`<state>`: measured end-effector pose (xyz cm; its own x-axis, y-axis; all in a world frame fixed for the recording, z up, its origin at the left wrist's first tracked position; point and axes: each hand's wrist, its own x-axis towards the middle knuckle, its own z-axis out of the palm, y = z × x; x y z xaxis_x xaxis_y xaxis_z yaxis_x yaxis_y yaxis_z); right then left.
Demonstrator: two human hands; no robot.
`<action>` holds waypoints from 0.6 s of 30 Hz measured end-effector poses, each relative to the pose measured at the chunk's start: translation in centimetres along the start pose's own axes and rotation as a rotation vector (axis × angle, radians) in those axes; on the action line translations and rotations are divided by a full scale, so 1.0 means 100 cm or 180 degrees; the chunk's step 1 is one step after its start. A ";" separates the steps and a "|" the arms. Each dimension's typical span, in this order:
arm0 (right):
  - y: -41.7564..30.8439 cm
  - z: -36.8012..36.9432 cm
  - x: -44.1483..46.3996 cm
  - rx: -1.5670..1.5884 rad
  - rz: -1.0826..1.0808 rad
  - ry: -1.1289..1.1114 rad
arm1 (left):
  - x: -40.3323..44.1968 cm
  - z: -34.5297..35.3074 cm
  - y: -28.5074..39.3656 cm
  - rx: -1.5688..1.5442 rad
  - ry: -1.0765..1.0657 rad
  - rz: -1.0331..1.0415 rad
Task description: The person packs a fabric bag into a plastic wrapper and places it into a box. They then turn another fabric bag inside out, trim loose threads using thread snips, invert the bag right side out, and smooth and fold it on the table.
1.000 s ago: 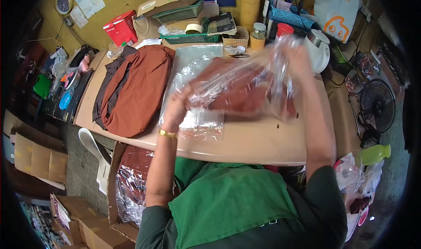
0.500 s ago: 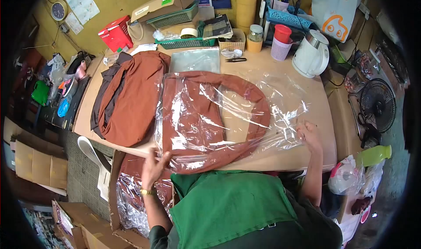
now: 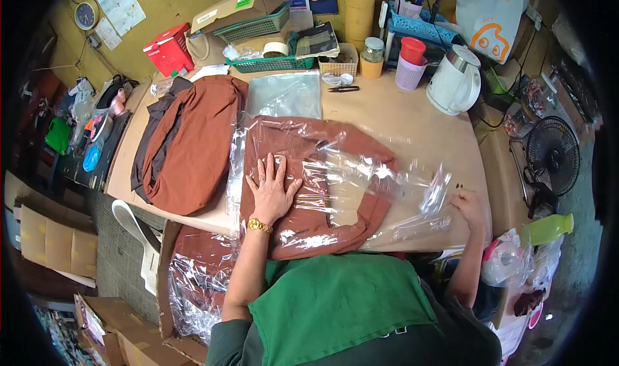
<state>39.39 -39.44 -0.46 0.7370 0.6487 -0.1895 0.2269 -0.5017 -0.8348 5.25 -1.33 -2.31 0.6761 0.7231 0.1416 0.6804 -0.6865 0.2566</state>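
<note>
Left hand (image 3: 273, 193) spread flat on rust-brown garment (image 3: 313, 214), apparently steadying it against desk (image 3: 387, 105). Garment lies at desk's front, inside clear plastic bag (image 3: 416, 187). Right hand (image 3: 467, 206) at bag's loose end; grip cannot be told.

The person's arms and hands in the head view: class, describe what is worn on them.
Both the left hand and right hand are without gloves. A gold-coloured band circles the left wrist; no band shows on the right. The dark sleeves are short, leaving the forearms uncovered.
</note>
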 end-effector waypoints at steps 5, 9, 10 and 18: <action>-0.044 0.023 0.024 0.0042 -0.0828 -0.0140 | 0.016 -0.050 0.068 -0.1061 0.0826 0.1077; -0.143 0.091 0.037 0.0378 -0.0519 -0.2286 | 0.023 -0.049 0.153 -0.1989 0.0285 0.1649; -0.156 0.103 0.040 0.0055 -0.0130 -0.2610 | 0.029 -0.044 0.155 -0.1981 0.0295 0.1621; -0.136 0.202 0.094 0.2229 0.0514 -0.2066 | 0.054 -0.053 0.141 -0.2569 -0.0009 0.1407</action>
<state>30.34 -14.96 -1.29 0.1832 0.8970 -0.4022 -0.4320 -0.2941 -0.8526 17.02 -6.73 7.15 0.8291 0.4067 0.3836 -0.0432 -0.6374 0.7693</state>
